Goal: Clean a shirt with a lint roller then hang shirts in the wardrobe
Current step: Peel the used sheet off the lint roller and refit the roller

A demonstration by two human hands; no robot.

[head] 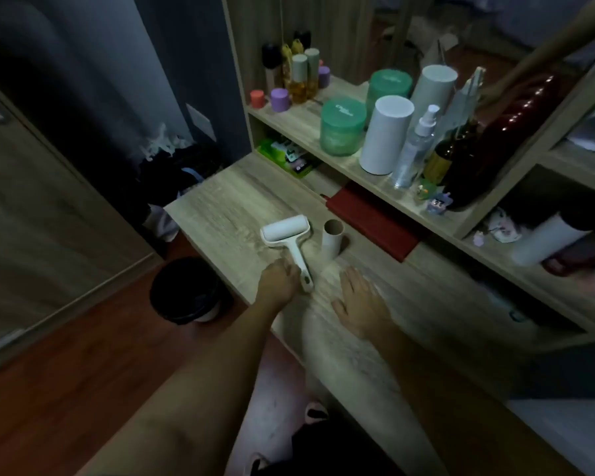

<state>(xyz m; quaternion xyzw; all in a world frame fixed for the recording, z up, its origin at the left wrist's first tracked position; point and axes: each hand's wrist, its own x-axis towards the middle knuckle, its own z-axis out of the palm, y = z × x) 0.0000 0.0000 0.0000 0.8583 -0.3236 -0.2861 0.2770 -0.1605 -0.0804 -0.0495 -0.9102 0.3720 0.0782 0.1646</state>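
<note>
You are at the very start: no shirt is in view, so rolling and hanging are all still ahead. The white plastic lint roller [285, 232] lies flat on the pale wood-grain desk [213, 214], just beside an upright bare cardboard tube [333, 237]. Your left hand [278, 280] touches its smooth handle with curled fingers; whether they grip it, I cannot tell. Your right hand [358, 300] rests flat and spread on the desk, holding nothing.

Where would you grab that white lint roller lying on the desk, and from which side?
By its handle, coming from the near edge of the desk. The lint roller lies flat with its wide roll pointing toward the shelves and the slim handle running back toward the left hand. A cardboard tube stands close on its right, so the left side looks freer.
</note>
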